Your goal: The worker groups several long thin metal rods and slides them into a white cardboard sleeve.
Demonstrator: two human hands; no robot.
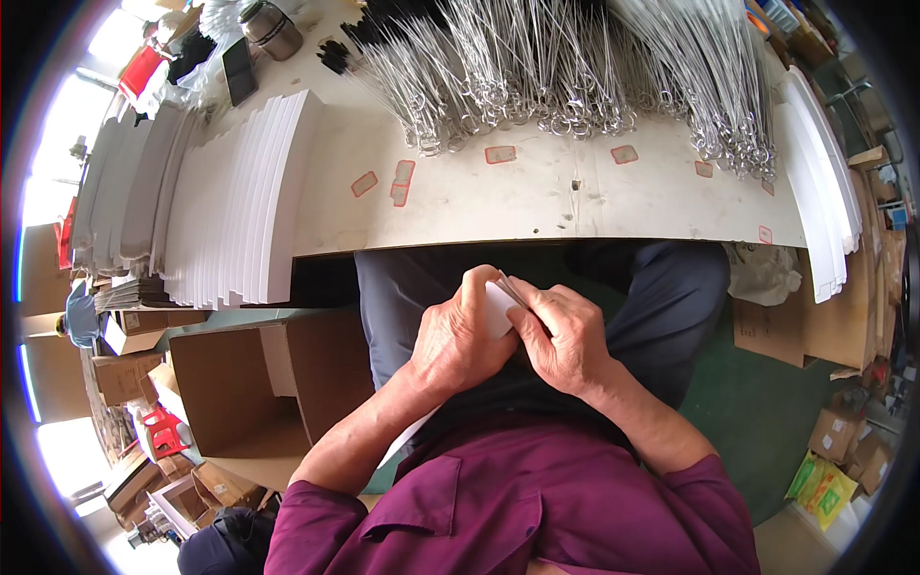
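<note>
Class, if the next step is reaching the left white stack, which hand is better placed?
Probably the left hand: it is nearer the left white stack, though it and the right hand both hold a white piece.

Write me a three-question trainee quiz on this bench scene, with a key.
1. True or false: the open cardboard box stands on the table.
2. How many hands hold the white paperboard piece?
3. Which ends of the metal wires lie toward the table's near edge: A, black; B, looped?

Key:
1. False; it sits lower, below the tabletop.
2. Two: left hand and right hand.
3. B.
</note>
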